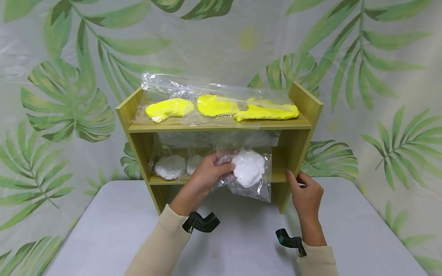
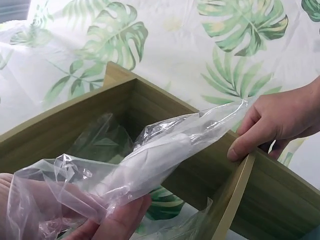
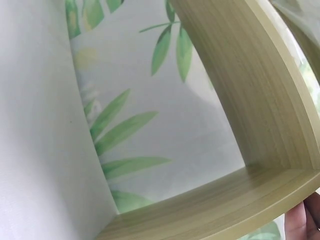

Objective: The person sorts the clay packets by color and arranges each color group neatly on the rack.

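My left hand (image 1: 203, 174) pinches a clear plastic bag holding a flat white lump (image 1: 249, 168), in front of the lower compartment of a small wooden shelf (image 1: 298, 149). In the left wrist view the bagged white lump (image 2: 155, 157) is seen edge-on, fingers beneath it. My right hand (image 1: 307, 193) grips the front edge of the shelf's right side panel, level with the lower board; only its fingers (image 3: 296, 222) show in the right wrist view. Two more bagged white lumps (image 1: 170, 167) lie on the lower board, one partly hidden behind my left hand.
Three bright yellow lumps (image 1: 215, 105) in clear bags lie along the upper board, between the raised side panels. The shelf stands on a white table (image 1: 121, 214). Behind it hangs a leaf-patterned cloth (image 1: 221, 42).
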Demonstrator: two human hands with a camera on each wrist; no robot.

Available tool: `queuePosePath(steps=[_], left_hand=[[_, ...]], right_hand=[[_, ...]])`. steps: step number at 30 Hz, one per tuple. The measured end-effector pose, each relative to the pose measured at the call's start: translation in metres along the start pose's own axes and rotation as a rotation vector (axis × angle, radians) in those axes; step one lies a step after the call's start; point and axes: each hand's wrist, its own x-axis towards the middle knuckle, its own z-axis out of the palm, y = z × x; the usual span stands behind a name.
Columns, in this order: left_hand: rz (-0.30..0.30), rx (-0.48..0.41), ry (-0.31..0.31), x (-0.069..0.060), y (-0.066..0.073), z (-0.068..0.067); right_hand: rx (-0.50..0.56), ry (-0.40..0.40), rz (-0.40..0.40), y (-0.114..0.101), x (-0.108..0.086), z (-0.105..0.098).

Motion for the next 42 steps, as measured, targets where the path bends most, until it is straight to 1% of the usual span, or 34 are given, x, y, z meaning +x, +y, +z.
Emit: queuePosePath(steps=[4,7,11,15,17,23,26,28,30,32,35,37,38,40,42], left_hand=[[0.036,0.043,0.003,0.01,0.003,0.002],[0.061,0.099,0.006,0.018,0.006,0.002],[0.051,0.159,0.007,0.03,0.007,0.004],[0.026,0.136,-0.008,0.041,0.008,0.008],[0.013,0.105,-0.013,0.048,0.008,0.012],[0.01,0.078,-0.011,0.064,0.004,0.024],[-0.004,0.07,0.001,0.07,0.0,0.027],[-0.013,0.089,0.021,0.073,-0.003,0.028],[-0.018,0.137,0.049,0.074,-0.004,0.03],[-0.009,0.24,0.078,0.074,-0.004,0.032],[0.03,0.475,0.115,0.074,-0.002,0.036],[0.054,0.625,0.126,0.075,-0.001,0.038],[0.063,0.686,0.127,0.075,-0.001,0.04],[0.075,0.774,0.121,0.076,0.0,0.042],[0.088,0.823,0.116,0.076,-0.001,0.044]], right_hand=[[0.001,0.004,-0.015,0.0,0.001,-0.001],[0.006,0.013,-0.026,-0.002,0.002,-0.001],[0.01,0.011,-0.016,-0.001,0.0,-0.001],[0.009,0.005,-0.009,0.0,-0.002,0.001],[0.009,0.011,-0.011,-0.001,-0.002,0.001],[0.013,0.018,-0.027,-0.001,0.001,0.0],[0.011,0.019,-0.03,0.0,0.001,0.0],[0.009,0.019,-0.029,0.0,0.0,0.001],[0.007,0.017,-0.027,0.0,-0.001,0.001],[0.008,0.017,-0.027,0.0,-0.001,0.001],[0.008,0.017,-0.026,0.0,0.0,0.001],[0.007,0.019,-0.025,0.0,0.0,0.001],[0.005,0.017,-0.023,0.0,0.0,0.001],[0.0,0.017,-0.021,0.0,0.0,0.001],[-0.004,0.017,-0.019,0.0,0.001,0.001]])
